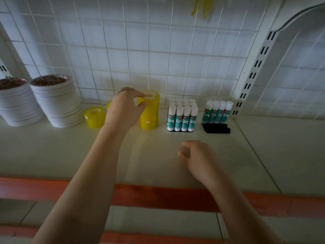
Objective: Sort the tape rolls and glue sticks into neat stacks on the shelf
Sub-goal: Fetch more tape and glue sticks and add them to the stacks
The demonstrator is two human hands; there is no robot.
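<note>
My left hand [125,107] pinches the top yellow tape roll [149,98] of a tall yellow stack [149,118] at the back of the shelf. A short yellow roll stack [94,117] stands to the left, and another yellow roll is mostly hidden behind my left hand. Two tall stacks of white tape rolls [58,101] [16,103] stand at the far left. A full block of glue sticks [182,115] stands upright on a black holder, with a row of glue sticks [217,112] on a second black holder [217,129] to its right. My right hand [197,155] hovers low over the shelf, fingers loosely curled, holding nothing.
The white shelf board [70,152] has a red front edge [158,196]. A white wire grid [140,50] backs the shelf, and a slotted upright post [255,71] stands at the right. A lower shelf [158,219] shows below.
</note>
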